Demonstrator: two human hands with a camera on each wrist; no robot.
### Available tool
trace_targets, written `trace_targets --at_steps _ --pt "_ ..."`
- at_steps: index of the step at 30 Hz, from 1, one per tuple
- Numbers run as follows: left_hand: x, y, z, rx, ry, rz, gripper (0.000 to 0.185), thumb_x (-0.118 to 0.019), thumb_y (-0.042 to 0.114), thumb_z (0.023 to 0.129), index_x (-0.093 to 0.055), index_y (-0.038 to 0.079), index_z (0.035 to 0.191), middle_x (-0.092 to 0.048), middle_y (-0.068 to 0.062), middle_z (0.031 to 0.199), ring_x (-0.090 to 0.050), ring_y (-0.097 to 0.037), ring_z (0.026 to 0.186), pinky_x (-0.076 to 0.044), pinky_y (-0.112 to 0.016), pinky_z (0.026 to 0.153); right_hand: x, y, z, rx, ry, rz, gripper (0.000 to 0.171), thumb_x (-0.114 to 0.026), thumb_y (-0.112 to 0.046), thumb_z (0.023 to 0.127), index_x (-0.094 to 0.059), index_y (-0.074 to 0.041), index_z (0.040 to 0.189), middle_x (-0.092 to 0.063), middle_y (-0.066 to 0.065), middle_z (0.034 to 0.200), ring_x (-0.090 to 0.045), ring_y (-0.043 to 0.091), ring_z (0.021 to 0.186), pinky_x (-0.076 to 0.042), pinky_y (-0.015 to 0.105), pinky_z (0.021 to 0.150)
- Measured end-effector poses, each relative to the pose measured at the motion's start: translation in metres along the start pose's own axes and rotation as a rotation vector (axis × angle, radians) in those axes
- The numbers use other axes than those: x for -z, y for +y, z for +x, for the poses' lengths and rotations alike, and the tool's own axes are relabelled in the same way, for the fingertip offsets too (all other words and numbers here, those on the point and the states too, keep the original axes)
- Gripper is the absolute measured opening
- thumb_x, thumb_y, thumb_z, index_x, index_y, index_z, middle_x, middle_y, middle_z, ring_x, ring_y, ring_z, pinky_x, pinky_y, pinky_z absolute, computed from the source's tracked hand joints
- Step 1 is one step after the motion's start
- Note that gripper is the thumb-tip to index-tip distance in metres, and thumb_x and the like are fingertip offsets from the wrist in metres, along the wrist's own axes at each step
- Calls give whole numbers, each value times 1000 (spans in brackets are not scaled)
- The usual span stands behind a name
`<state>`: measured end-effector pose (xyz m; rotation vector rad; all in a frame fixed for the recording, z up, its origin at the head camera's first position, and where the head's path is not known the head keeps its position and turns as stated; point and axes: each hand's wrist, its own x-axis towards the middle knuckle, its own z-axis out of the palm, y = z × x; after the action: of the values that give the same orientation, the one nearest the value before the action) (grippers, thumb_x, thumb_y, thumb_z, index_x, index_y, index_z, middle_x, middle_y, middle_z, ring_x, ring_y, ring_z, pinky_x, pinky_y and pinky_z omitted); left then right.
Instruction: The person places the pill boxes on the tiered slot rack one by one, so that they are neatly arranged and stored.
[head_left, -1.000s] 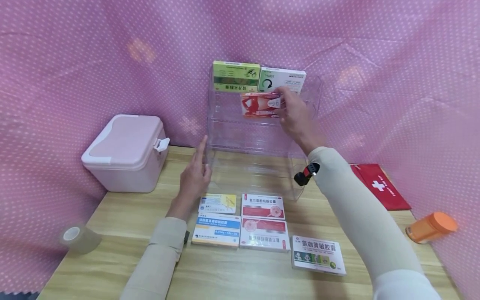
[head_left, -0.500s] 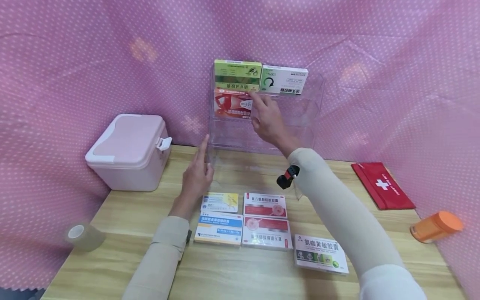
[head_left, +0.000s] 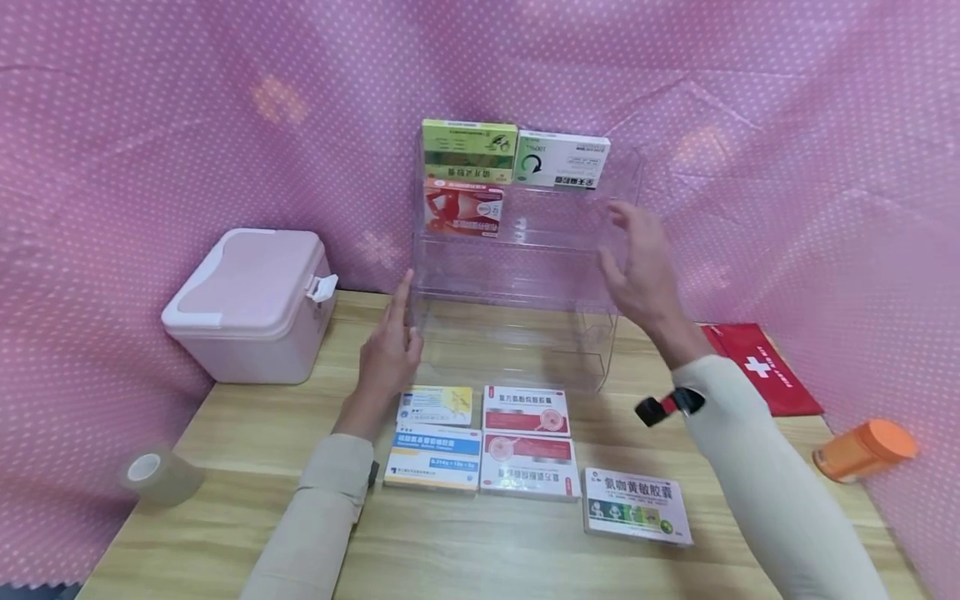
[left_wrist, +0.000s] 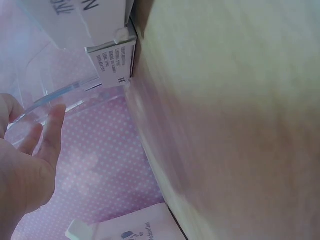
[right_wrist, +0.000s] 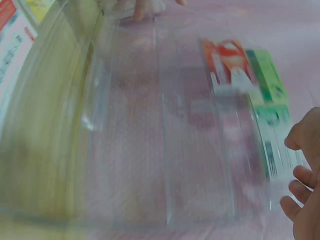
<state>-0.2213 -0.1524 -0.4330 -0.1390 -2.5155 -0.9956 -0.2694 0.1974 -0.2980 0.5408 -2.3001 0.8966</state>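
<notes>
A clear tiered rack [head_left: 517, 292] stands at the back of the table. On its top tier sit a green medicine box [head_left: 469, 152] and a white medicine box [head_left: 564, 160]; a red medicine box [head_left: 462, 208] lies a tier lower at the left. My left hand [head_left: 389, 346] rests fingers extended at the rack's left side; in the left wrist view its fingers are at the clear edge. My right hand [head_left: 641, 262], holding nothing, is by the rack's right side with fingers loosely bent. In the right wrist view that hand [right_wrist: 306, 175] appears beside the white box.
Several medicine boxes lie before the rack, among them a blue-and-white box [head_left: 433, 458] and a red-and-white box [head_left: 528, 467]. Another box [head_left: 637, 507] is nearer me. A pink case [head_left: 251, 304] and tape roll [head_left: 161, 477] are left; a red pouch [head_left: 765, 369] and orange bottle [head_left: 865, 451] right.
My right hand set the red box on the second tier's left end, let go, and moved away to the right. The left hand stayed at the rack's side.
</notes>
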Motion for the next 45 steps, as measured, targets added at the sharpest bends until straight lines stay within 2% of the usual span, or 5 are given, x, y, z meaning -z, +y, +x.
trace_targets --at_steps 7,14,20,34,45 --pt "0 -1 0 -18 10 1 96 -59 5 101 -9 45 173 -42 -13 172 -63 -34 81 -54 -48 67 27 50 -94 -118 62 -44 46 -70 4 93 -58 9 138 -61 33 126 -56 47 118 -44 48 94" --pt "0 2 -1 -4 0 -16 96 -58 4 103 -7 45 173 -35 -9 176 -68 -39 102 -59 -53 75 42 84 -183 -379 -286 -57 40 -62 -14 107 -58 8 141 -63 32 129 -62 44 114 -56 56 90" --pt "1 2 -2 8 -7 -7 97 -59 5 102 -6 47 172 -39 -11 174 -68 -43 110 -60 -59 80 52 90 -237 -459 -527 -19 37 -60 -18 110 -64 7 138 -72 21 123 -60 12 96 -52 27 79" --pt "0 -3 -1 35 -15 -16 98 -58 4 103 -5 51 171 -39 -11 174 -66 -47 122 -59 -65 87 70 61 -267 -485 -783 226 73 -88 -32 89 -57 -14 153 -56 11 141 -47 1 115 -43 18 88" --pt "-2 0 0 35 -18 -7 99 -58 4 103 -4 52 171 -38 -9 175 -67 -41 112 -59 -57 80 73 62 -270 -484 -824 242 43 -87 -32 88 -73 -19 126 -56 8 133 -45 3 111 -41 17 88"
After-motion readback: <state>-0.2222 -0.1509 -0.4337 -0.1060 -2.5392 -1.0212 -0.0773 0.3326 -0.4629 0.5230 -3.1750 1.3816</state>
